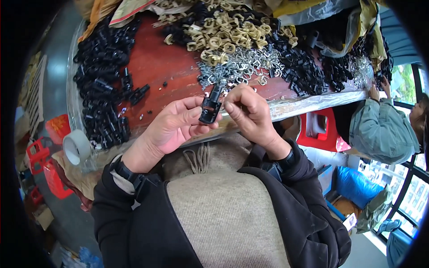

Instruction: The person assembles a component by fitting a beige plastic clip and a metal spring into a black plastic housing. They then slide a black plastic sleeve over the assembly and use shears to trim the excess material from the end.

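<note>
My left hand (174, 124) grips a black plastic fitting (211, 107) between thumb and fingers, just over the table's near edge. The fitting is elongated, with an opening in the side facing up. Close on its right, my right hand (252, 117) has thumb and fingertips pinched together; whatever lies between them is too small or hidden to make out. Beyond the hands lies a heap of bent silvery wire clips (250, 64). Behind that heap are many tan open plastic rings (228, 31).
Black fittings (103, 80) are piled along the left of the red tabletop (161, 67). Small black pieces (299, 64) lie right of the wire clips. A tape roll (77, 147) sits at the near left corner. A co-worker (380, 127) works at the right, beside a red stool (319, 129).
</note>
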The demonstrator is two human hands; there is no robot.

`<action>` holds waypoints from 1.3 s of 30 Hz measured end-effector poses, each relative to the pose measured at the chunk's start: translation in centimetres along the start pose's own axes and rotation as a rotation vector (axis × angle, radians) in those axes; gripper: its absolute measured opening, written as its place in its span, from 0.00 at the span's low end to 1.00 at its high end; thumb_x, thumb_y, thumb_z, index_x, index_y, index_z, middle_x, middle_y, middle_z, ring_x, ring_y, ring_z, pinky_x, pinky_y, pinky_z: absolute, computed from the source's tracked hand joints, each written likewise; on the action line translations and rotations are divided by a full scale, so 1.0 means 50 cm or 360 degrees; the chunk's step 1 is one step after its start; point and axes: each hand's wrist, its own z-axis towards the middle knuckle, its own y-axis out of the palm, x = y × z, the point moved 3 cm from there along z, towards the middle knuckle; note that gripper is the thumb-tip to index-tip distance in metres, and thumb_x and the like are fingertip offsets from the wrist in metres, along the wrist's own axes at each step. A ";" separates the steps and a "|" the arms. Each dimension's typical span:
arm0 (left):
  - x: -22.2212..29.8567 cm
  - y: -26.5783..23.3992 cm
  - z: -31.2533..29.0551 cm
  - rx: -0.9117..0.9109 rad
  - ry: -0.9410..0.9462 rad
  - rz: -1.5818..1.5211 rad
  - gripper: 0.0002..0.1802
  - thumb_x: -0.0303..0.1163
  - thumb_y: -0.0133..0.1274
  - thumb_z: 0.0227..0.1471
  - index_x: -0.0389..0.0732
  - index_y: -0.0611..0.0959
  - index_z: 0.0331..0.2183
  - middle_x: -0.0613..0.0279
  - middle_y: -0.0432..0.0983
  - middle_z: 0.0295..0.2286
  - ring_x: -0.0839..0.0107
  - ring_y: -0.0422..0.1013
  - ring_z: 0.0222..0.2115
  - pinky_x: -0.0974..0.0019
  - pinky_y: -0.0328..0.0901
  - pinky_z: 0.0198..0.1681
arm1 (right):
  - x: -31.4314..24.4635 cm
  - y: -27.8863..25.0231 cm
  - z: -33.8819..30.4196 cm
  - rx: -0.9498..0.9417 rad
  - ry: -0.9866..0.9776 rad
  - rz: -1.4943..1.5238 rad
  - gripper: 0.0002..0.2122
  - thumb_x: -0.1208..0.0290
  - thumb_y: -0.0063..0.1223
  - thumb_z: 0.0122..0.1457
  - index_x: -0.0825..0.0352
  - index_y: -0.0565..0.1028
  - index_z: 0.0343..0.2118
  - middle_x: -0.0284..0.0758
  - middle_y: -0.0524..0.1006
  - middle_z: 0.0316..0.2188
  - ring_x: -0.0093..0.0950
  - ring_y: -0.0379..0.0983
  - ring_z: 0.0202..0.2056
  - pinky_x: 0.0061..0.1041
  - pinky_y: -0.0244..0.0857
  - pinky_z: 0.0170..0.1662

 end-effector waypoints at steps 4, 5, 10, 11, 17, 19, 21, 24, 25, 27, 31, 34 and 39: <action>-0.003 0.000 -0.028 0.0041 0.0096 0.0006 0.17 0.29 0.48 0.49 0.34 0.69 0.42 0.54 0.71 0.36 0.68 0.71 0.34 0.74 0.68 0.36 | -0.018 0.019 -0.007 -0.0037 0.0073 0.0081 0.04 0.79 0.50 0.50 0.70 0.67 0.24 0.33 0.66 0.20 0.25 0.62 0.22 0.21 0.56 0.24; -0.005 -0.002 -0.034 0.0062 0.0103 -0.0002 0.16 0.29 0.48 0.50 0.34 0.69 0.41 0.55 0.71 0.36 0.68 0.71 0.34 0.74 0.68 0.36 | -0.025 0.025 -0.007 -0.0057 0.0065 0.0075 0.04 0.79 0.50 0.50 0.70 0.67 0.24 0.33 0.66 0.20 0.25 0.62 0.22 0.21 0.56 0.24; -0.007 -0.015 -0.054 0.0079 0.0159 0.0037 0.17 0.30 0.46 0.51 0.34 0.68 0.43 0.54 0.71 0.36 0.67 0.71 0.35 0.74 0.68 0.36 | -0.041 0.042 -0.006 -0.0012 0.0112 -0.0111 0.04 0.79 0.50 0.50 0.70 0.67 0.24 0.33 0.66 0.20 0.24 0.61 0.22 0.20 0.55 0.24; -0.007 -0.017 -0.056 0.0081 0.0170 0.0028 0.17 0.30 0.46 0.51 0.34 0.68 0.43 0.54 0.71 0.36 0.67 0.71 0.35 0.74 0.68 0.36 | -0.040 0.043 -0.006 0.0000 0.0128 -0.0125 0.04 0.80 0.50 0.50 0.70 0.67 0.25 0.33 0.66 0.20 0.24 0.61 0.21 0.19 0.55 0.24; -0.010 -0.022 -0.044 0.0174 0.0137 -0.0011 0.15 0.29 0.46 0.50 0.35 0.69 0.42 0.58 0.71 0.36 0.66 0.71 0.35 0.74 0.68 0.35 | -0.051 0.047 0.008 0.0102 -0.0045 -0.0096 0.04 0.81 0.50 0.49 0.70 0.67 0.25 0.34 0.66 0.21 0.25 0.62 0.21 0.20 0.56 0.23; -0.009 -0.026 -0.034 0.0181 0.0104 -0.0017 0.15 0.29 0.47 0.50 0.36 0.70 0.41 0.58 0.72 0.35 0.66 0.71 0.35 0.74 0.68 0.34 | -0.047 0.058 0.015 0.0018 -0.0156 -0.0165 0.03 0.80 0.50 0.50 0.70 0.67 0.24 0.33 0.66 0.21 0.24 0.62 0.22 0.19 0.57 0.25; -0.010 -0.033 -0.025 0.0233 0.0053 0.0001 0.14 0.29 0.47 0.50 0.36 0.71 0.40 0.59 0.72 0.34 0.67 0.71 0.35 0.74 0.68 0.34 | -0.037 0.057 0.017 -0.0012 -0.0192 -0.0187 0.04 0.80 0.50 0.50 0.71 0.67 0.24 0.33 0.66 0.21 0.23 0.62 0.23 0.19 0.57 0.26; -0.011 -0.041 -0.006 0.0299 -0.0002 0.0032 0.13 0.29 0.48 0.49 0.36 0.72 0.39 0.60 0.73 0.33 0.67 0.72 0.34 0.74 0.68 0.33 | -0.021 0.046 0.015 0.0025 -0.0198 -0.0246 0.04 0.81 0.52 0.47 0.71 0.68 0.24 0.36 0.67 0.21 0.28 0.64 0.22 0.22 0.59 0.25; -0.012 -0.042 0.000 0.0324 -0.0010 0.0054 0.13 0.29 0.49 0.49 0.36 0.73 0.39 0.61 0.73 0.32 0.68 0.72 0.33 0.74 0.68 0.33 | -0.015 0.042 0.015 0.0035 -0.0182 -0.0238 0.04 0.81 0.52 0.47 0.71 0.68 0.24 0.36 0.67 0.21 0.28 0.64 0.22 0.22 0.59 0.25; -0.014 -0.043 0.012 0.0357 -0.0034 0.0078 0.13 0.29 0.49 0.49 0.36 0.73 0.38 0.61 0.74 0.32 0.68 0.72 0.33 0.74 0.68 0.33 | -0.005 0.036 0.012 0.0003 -0.0206 -0.0306 0.04 0.82 0.52 0.46 0.71 0.68 0.25 0.36 0.68 0.21 0.29 0.65 0.22 0.22 0.59 0.24; -0.016 -0.034 0.033 0.0434 -0.0080 0.0177 0.13 0.29 0.50 0.48 0.35 0.74 0.38 0.61 0.74 0.30 0.70 0.72 0.31 0.75 0.68 0.33 | 0.007 0.021 0.003 -0.0008 -0.0265 -0.0413 0.05 0.82 0.53 0.45 0.70 0.69 0.25 0.37 0.68 0.21 0.31 0.65 0.21 0.23 0.60 0.23; -0.019 -0.019 0.043 0.0457 -0.0034 0.0343 0.12 0.29 0.51 0.48 0.34 0.75 0.36 0.62 0.74 0.30 0.72 0.72 0.30 0.75 0.68 0.33 | 0.005 0.010 -0.005 -0.0008 -0.0349 -0.0527 0.06 0.82 0.53 0.44 0.70 0.69 0.25 0.37 0.68 0.21 0.32 0.65 0.21 0.23 0.60 0.23; -0.026 -0.003 0.041 0.0465 -0.0003 0.0405 0.13 0.30 0.51 0.48 0.34 0.75 0.36 0.63 0.74 0.30 0.74 0.72 0.29 0.76 0.67 0.32 | 0.014 0.008 -0.025 -0.0025 -0.0411 -0.0547 0.06 0.80 0.54 0.44 0.69 0.68 0.25 0.35 0.67 0.21 0.28 0.64 0.20 0.21 0.59 0.22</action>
